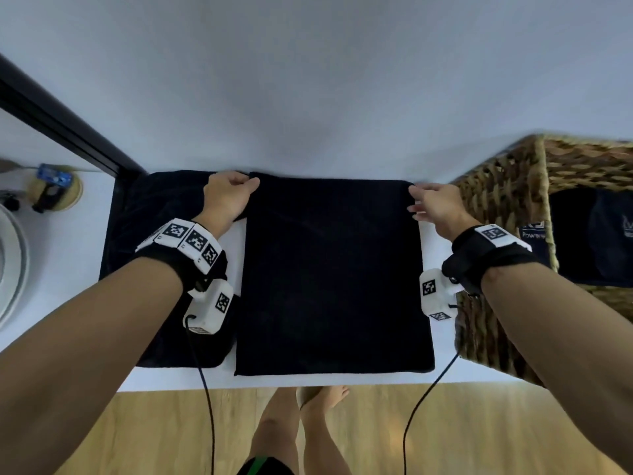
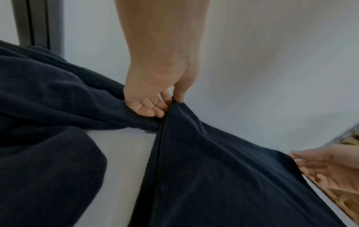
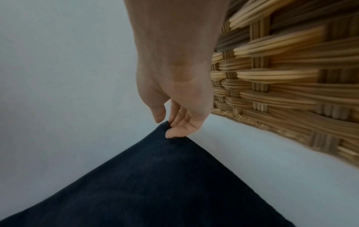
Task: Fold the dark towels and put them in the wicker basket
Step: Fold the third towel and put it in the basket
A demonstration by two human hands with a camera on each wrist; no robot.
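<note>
White table (image 1: 294, 380), wicker basket (image 1: 503, 200) at its right end | dark towel (image 1: 332, 269) flat before me, beside the basket | my left hand (image 1: 227, 197) pinches its far-left corner | my right hand (image 1: 436, 204) pinches its far-right corner, fingers loosely curled

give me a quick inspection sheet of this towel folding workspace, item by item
surface: white table, bare strips showing around the cloth
job's things: dark towel spread flat in the middle; second dark towel rumpled to its left; wicker basket at right, dark cloth inside
clutter: small blue item on a round stand, white plates at far left
grippers: left hand pinches the towel's far left corner; right hand pinches the far right corner
cables: black wrist camera cables hang off the front edge
surroundings: pale wall, wooden floor
</note>
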